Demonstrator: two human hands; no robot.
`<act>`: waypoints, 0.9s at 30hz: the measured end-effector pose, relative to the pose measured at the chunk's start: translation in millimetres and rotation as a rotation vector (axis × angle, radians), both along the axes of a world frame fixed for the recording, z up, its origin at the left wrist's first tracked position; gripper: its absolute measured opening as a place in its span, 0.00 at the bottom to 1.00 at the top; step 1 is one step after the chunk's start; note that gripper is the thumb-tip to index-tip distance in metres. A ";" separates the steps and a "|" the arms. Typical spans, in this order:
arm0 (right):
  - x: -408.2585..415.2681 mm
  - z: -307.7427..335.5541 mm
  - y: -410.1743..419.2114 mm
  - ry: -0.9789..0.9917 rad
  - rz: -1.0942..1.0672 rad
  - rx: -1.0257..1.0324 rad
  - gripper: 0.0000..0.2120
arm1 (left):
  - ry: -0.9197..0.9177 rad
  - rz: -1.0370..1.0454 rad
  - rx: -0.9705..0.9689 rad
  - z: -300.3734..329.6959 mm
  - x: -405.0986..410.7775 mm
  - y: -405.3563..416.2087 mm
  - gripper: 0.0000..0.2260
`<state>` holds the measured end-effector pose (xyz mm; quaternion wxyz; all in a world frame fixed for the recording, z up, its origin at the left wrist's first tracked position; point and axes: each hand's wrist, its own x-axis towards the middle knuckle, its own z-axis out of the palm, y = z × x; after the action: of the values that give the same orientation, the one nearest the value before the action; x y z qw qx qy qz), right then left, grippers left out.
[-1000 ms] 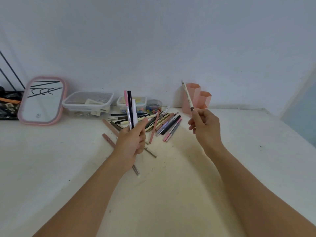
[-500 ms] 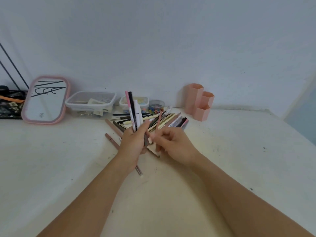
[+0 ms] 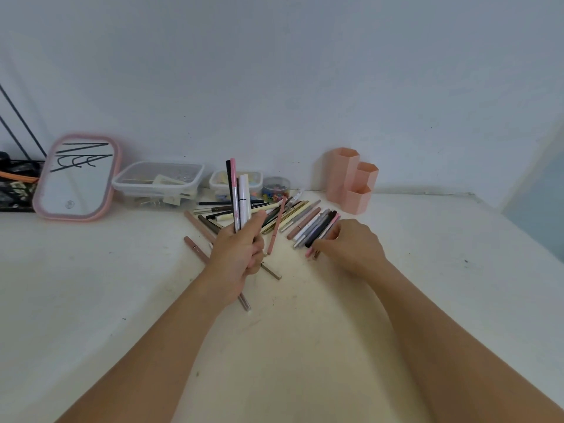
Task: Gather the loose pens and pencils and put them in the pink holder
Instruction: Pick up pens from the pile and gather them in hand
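Observation:
The pink holder [image 3: 351, 181], three hexagonal tubes, stands at the back right against the wall and looks empty. A heap of loose pens and pencils [image 3: 293, 215] lies on the white table just left of it. My left hand [image 3: 238, 257] is raised over the heap's left side, shut on an upright bundle of pens [image 3: 239, 193]: black, pink and white ones. My right hand [image 3: 351, 245] is low on the table at the heap's right edge. Its thumb and fingers pinch the near end of a pink pen [image 3: 311, 251] that still lies flat.
A pink-framed mirror [image 3: 76, 178] leans at the back left. Beside it are a clear lidded box [image 3: 158, 181], a smaller box [image 3: 219, 181] and a round tub of coloured bits [image 3: 276, 186]. A few brown pencils [image 3: 195, 222] lie left of my left hand.
My right hand carried a white pen over to my left hand and let it go there. It has since swung right and down to the pens at the heap's right edge.

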<state>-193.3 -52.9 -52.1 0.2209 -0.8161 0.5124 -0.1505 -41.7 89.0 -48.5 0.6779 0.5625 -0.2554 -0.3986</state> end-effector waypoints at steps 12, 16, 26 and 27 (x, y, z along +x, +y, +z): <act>0.1 7.4 8.7 0.131 -0.084 -0.043 0.12 | -0.053 0.016 0.017 -0.9 -3.7 -0.2 0.15; -3.3 4.5 3.8 0.054 -0.119 -0.020 0.15 | -0.065 0.015 0.002 -0.1 -6.9 -0.1 0.13; 18.8 29.1 55.1 -0.844 0.290 0.411 0.15 | 0.029 0.002 -0.062 3.3 -17.0 -4.1 0.15; 22.8 26.5 61.4 -0.848 0.323 0.421 0.15 | 0.031 0.011 -0.064 3.1 -17.7 -4.3 0.15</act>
<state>-170.4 8.4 -25.6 0.5903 -0.6896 0.2640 -0.3261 -59.4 84.7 -45.4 0.7018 0.5355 -0.2542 -0.3951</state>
